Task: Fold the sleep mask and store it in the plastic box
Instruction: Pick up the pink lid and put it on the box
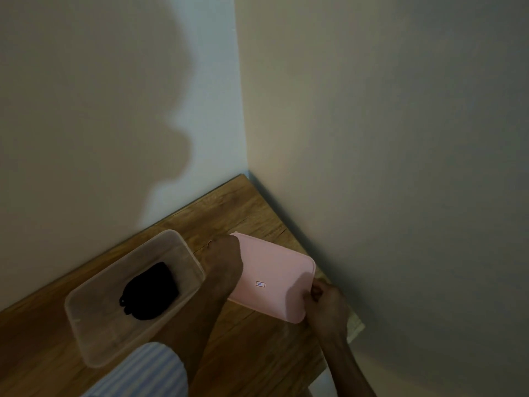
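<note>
A folded black sleep mask [149, 293] lies on the bottom of the clear plastic box [86, 336], which stands open on the wooden table [257, 356]. To the right of the box is its pink lid [272, 270], lifted at a tilt over the table. My left hand [224, 260] grips the lid's far left edge. My right hand [326, 302] pinches the lid's near right corner. A small label shows on the lid's top.
The table sits in a room corner, with walls [400, 138] close behind and to the right. Its right edge ends just past my right hand. A blue striped sleeve [148, 371] covers my left arm at the bottom.
</note>
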